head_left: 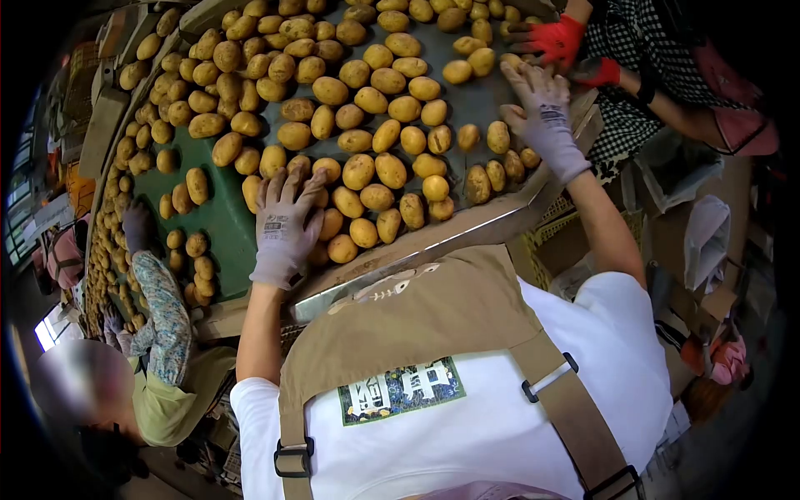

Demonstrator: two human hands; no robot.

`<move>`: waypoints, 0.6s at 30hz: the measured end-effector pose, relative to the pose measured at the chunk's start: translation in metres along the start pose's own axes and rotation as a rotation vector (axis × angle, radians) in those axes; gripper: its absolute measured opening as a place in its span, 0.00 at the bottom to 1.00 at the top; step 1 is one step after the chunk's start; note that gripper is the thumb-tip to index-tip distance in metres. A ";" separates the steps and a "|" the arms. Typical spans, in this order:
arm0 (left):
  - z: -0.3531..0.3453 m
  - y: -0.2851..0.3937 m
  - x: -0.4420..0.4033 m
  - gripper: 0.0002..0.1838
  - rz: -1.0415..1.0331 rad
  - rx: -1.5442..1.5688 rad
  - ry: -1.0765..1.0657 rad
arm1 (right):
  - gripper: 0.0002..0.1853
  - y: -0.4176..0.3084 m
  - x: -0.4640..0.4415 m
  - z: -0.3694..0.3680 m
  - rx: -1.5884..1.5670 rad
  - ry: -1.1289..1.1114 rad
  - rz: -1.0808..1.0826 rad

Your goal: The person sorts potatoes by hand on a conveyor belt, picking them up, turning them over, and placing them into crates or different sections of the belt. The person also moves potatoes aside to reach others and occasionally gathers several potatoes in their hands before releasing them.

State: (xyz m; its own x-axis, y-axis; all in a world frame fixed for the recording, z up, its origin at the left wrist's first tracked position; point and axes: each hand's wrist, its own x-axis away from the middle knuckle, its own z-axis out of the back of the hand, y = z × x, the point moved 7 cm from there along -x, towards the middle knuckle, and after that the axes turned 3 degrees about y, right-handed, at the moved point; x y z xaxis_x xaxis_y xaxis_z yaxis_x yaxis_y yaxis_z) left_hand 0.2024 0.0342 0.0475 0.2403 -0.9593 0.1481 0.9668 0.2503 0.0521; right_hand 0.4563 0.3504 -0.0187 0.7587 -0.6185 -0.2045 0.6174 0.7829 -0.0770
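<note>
Potatoes [388, 170] lie spread over a dark sorting table in front of me. My left hand [285, 221], in a pale grey glove, rests at the near edge of them. Its fingers are stretched out over potatoes, touching them without a grip that I can see. Farther right, my right hand [543, 121] wears a matching glove and has its fingers spread. Its fingertips reach a potato [510, 62] near the right side of the table. A few smaller potatoes [497, 137] lie just below that hand.
A metal-edged wooden rim [425, 242] borders the table before me. Red-gloved hands [557, 40] of another person are close to my right hand. At left, a co-worker's gloved hand [136, 227] is beside a green surface [223, 200]. Yellow crates [546, 250] stand below right.
</note>
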 end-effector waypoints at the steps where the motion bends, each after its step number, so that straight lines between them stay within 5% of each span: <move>1: 0.000 0.000 0.001 0.35 0.001 -0.001 0.004 | 0.30 -0.001 -0.003 0.002 -0.107 -0.168 0.003; 3: 0.003 0.005 -0.002 0.35 0.022 0.012 0.014 | 0.23 -0.012 0.010 0.010 -0.314 -0.500 0.013; 4: 0.001 0.006 -0.004 0.36 0.020 0.032 0.004 | 0.16 -0.033 0.028 0.008 -0.418 -0.333 0.161; 6: 0.000 0.009 -0.008 0.35 0.031 0.016 0.021 | 0.23 -0.078 0.070 -0.011 -0.364 -0.712 0.246; 8: 0.009 0.021 -0.013 0.31 0.010 -0.045 0.029 | 0.27 -0.099 0.069 -0.011 -0.263 -0.863 0.204; 11: 0.014 0.063 -0.019 0.28 -0.120 0.089 -0.078 | 0.25 -0.101 0.067 -0.020 -0.388 -0.788 0.137; 14: -0.025 0.094 -0.020 0.24 -0.188 0.022 -0.216 | 0.23 -0.107 0.037 0.009 -0.708 -0.653 0.121; 16: -0.033 0.104 -0.032 0.21 -0.155 0.066 -0.248 | 0.23 -0.129 -0.020 0.100 -1.021 -0.205 0.219; 18: -0.074 0.106 -0.044 0.18 -0.042 0.049 -0.455 | 0.25 -0.131 -0.052 0.205 -1.055 0.501 0.637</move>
State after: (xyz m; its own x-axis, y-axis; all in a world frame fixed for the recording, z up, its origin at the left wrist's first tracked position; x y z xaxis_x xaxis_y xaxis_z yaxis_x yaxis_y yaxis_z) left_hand 0.3007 0.0933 -0.0265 0.1280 -0.8163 0.5633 0.9668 0.2292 0.1125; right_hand 0.3785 0.2660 0.2023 0.5545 -0.2130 -0.8045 -0.4435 0.7423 -0.5022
